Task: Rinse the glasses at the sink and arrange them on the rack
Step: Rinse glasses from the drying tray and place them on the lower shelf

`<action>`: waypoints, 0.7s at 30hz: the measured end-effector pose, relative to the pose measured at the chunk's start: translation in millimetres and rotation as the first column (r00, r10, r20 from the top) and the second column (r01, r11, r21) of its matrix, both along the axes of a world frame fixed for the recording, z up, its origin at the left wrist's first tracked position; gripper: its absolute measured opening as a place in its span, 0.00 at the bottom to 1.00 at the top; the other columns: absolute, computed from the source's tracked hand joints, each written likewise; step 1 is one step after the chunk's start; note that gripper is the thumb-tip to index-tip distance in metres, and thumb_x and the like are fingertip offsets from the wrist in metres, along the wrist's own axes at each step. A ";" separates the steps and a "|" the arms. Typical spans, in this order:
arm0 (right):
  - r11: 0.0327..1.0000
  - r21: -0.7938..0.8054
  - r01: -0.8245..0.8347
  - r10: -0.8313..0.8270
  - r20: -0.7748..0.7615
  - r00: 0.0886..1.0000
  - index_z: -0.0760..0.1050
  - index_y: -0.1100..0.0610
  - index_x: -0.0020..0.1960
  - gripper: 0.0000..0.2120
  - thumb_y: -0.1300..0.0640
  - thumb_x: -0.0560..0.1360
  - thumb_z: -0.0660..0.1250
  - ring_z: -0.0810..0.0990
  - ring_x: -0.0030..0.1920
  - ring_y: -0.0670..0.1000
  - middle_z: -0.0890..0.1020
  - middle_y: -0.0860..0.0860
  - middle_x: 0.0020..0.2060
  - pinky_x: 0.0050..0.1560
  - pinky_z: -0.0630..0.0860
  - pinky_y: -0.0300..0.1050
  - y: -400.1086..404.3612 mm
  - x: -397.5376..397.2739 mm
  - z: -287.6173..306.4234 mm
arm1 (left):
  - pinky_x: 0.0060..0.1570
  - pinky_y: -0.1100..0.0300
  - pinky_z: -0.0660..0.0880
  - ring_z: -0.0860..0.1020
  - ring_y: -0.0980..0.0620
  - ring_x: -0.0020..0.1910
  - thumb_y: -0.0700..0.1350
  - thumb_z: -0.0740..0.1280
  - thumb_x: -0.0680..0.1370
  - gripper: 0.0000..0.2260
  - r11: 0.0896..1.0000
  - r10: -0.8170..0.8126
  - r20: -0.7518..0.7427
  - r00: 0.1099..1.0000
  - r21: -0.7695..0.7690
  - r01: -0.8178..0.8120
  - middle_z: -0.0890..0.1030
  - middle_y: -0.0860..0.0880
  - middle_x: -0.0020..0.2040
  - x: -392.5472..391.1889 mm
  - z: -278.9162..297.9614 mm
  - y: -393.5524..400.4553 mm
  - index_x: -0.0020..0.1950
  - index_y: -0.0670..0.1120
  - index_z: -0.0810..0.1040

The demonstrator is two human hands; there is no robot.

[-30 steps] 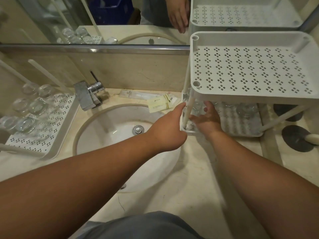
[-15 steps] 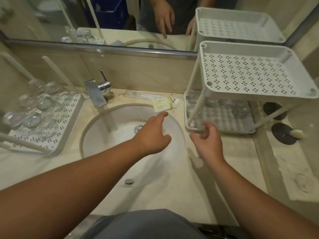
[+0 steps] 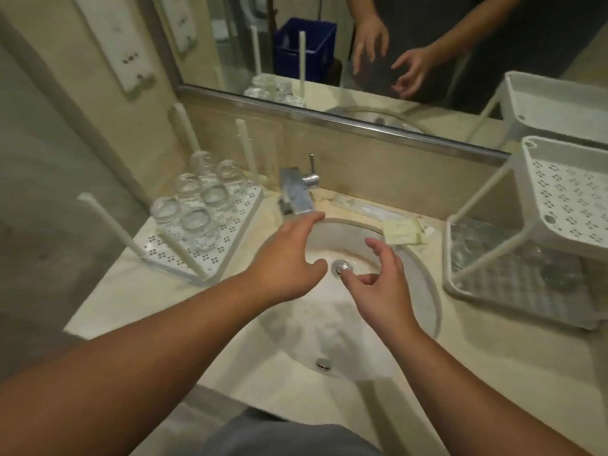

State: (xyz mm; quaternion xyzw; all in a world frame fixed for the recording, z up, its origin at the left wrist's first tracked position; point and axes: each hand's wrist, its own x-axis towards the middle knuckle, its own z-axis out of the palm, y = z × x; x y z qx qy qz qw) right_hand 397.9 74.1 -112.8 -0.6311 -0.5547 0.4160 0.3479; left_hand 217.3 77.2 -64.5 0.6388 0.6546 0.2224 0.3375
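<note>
Glasses, left group point(image 3: 197, 205): six clear, short, round tumblers, standing close together in pairs on a white perforated tray point(image 3: 230, 222) at about 10 o'clock from the basin; whether they stand rim up or rim down cannot be told.
Glasses, right group point(image 3: 539, 261): clear glassware, blurred, on the lower tier of the white two-tier rack point(image 3: 566, 205) at about 3 o'clock; their number cannot be told. The rack's perforated upper tier sits above them on slanted white posts.
Left tray posts: white rods rise from the tray's corners, with no shelf on them.
Left hand point(image 3: 286, 258): empty, fingers stretched out and relaxed, reaching toward 12 o'clock over the basin's left rim; fingertips just below the faucet spout.
Right hand point(image 3: 381, 284): empty, fingers loosely spread and slightly bent, palm turned left, above the drain point(image 3: 342, 267).
Sink point(image 3: 424, 291): oval white basin set in a beige stone surface point(image 3: 493, 373); metal drain at centre, overflow hole at 6 o'clock.
Faucet point(image 3: 296, 195): square chrome spout with a lever, at 12 o'clock from the basin.
Packets point(image 3: 403, 231): pale yellow sachets at 1 o'clock on the surface; their print is too blurred to read.
Mirror point(image 3: 329, 44): reflects both hands, the glasses and a blue crate.
</note>
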 end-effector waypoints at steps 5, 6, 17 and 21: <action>0.987 0.031 -0.160 0.160 -0.009 0.987 0.64 0.35 0.65 0.29 0.51 0.71 0.73 0.80 0.33 0.42 0.76 0.51 0.62 0.36 0.73 0.36 17.5 -69.8 23.7 | 0.51 0.61 0.74 0.80 0.56 0.53 0.48 0.68 0.74 0.33 0.990 0.069 0.055 0.996 0.123 -0.075 0.63 0.56 0.74 -56.5 34.9 -0.8 0.75 0.66 0.59; 0.983 0.035 -0.182 0.182 -0.002 0.983 0.64 0.35 0.66 0.29 0.50 0.70 0.73 0.80 0.32 0.43 0.78 0.53 0.60 0.36 0.73 0.37 21.0 -83.1 27.8 | 0.52 0.60 0.75 0.81 0.57 0.50 0.48 0.68 0.74 0.33 0.986 0.078 0.049 0.996 0.143 -0.084 0.62 0.56 0.75 -68.4 41.2 -0.8 0.75 0.66 0.59; 0.935 0.062 -0.349 0.350 0.001 0.937 0.61 0.27 0.64 0.35 0.54 0.65 0.66 0.84 0.55 0.55 0.70 0.41 0.69 0.50 0.81 0.54 52.5 -195.4 42.7 | 0.50 0.62 0.79 0.82 0.57 0.48 0.53 0.66 0.71 0.31 0.928 0.270 0.169 0.948 0.215 -0.303 0.63 0.56 0.76 -184.2 57.5 -2.5 0.74 0.64 0.65; 0.928 0.047 -0.370 0.367 0.058 0.928 0.65 0.32 0.66 0.31 0.57 0.70 0.69 0.83 0.31 0.49 0.75 0.38 0.51 0.30 0.76 0.40 63.9 -223.4 35.7 | 0.37 0.65 0.76 0.80 0.60 0.49 0.51 0.66 0.72 0.24 0.907 0.338 0.226 0.914 0.179 -0.380 0.75 0.59 0.62 -210.5 37.7 -7.3 0.68 0.60 0.73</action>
